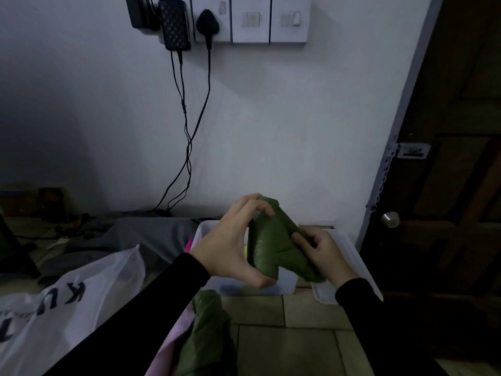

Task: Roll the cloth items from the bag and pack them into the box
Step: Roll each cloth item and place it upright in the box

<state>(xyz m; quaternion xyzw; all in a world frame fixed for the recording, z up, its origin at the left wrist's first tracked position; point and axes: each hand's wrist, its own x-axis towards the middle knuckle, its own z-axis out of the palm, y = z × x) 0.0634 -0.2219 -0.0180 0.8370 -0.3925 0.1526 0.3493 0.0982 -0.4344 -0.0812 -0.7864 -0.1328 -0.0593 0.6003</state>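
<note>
We were approx midway — left hand [230, 251] and right hand [322, 253] both curled round a rolled green cloth [273, 240] just above the box [284, 283], w/ more cloth [208, 332] below the box and the bag [67, 308] left of it — still unrolled.

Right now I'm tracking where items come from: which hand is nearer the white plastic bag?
Left. The left hand grips the green cloth just right of the white plastic bag; the right hand holds the cloth's far side, farther from it.
</note>
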